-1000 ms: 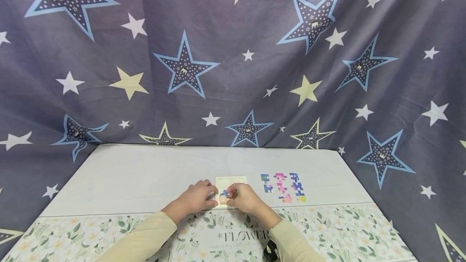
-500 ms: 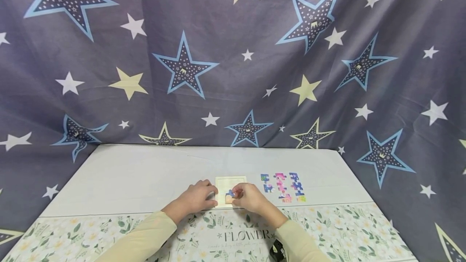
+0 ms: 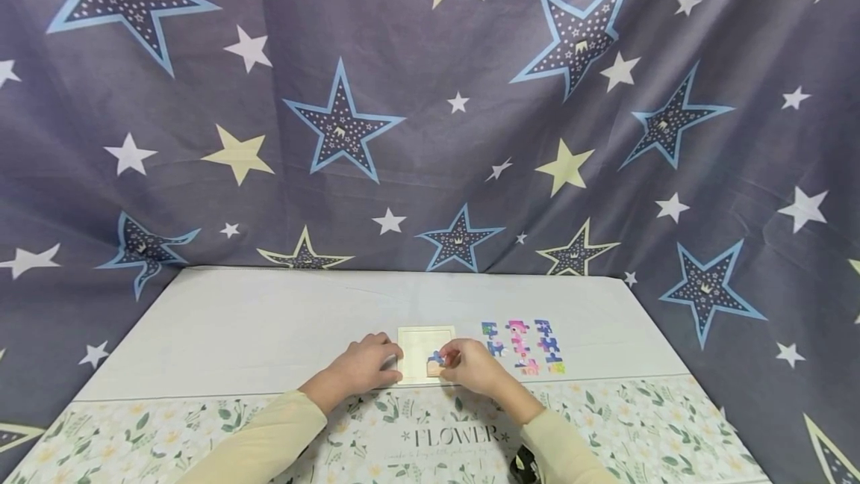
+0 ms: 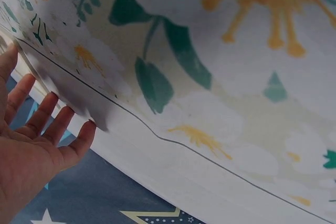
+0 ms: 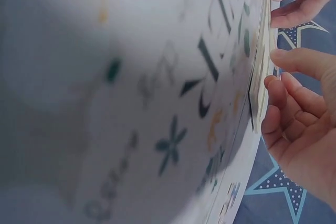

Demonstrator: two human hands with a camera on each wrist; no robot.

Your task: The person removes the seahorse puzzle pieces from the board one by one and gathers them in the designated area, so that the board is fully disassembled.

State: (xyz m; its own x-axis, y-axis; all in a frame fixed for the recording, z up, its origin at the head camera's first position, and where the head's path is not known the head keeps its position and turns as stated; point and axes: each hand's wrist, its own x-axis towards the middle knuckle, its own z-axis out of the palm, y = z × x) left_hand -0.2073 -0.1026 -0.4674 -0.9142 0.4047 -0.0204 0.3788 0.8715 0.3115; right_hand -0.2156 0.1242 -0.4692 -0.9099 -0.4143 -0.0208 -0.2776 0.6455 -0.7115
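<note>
A small cream puzzle tray [image 3: 418,340] with a raised rim lies near the front of the white area in the head view. My left hand [image 3: 366,362] rests at its left edge, thumb and fingers touching the rim. In the left wrist view the left fingers [image 4: 55,113] look spread and loosely bent. My right hand [image 3: 472,368] pinches a blue and peach puzzle piece [image 3: 434,367] at the tray's lower right corner. Whether that piece lies flat is hidden by the fingers. In the right wrist view the right hand [image 5: 307,124] is beside the tray [image 5: 258,85].
Right of the tray lie loose puzzle pieces in three columns: blue and green [image 3: 493,348], pink [image 3: 519,346], and blue with yellow [image 3: 549,346]. A flower-printed cloth [image 3: 376,424] covers the front. A dark star-patterned curtain [image 3: 430,133] hangs behind.
My right hand has moved the puzzle piece to the right along the tray's near side, up to its right corner. The left hand has kept its place at the left edge.
</note>
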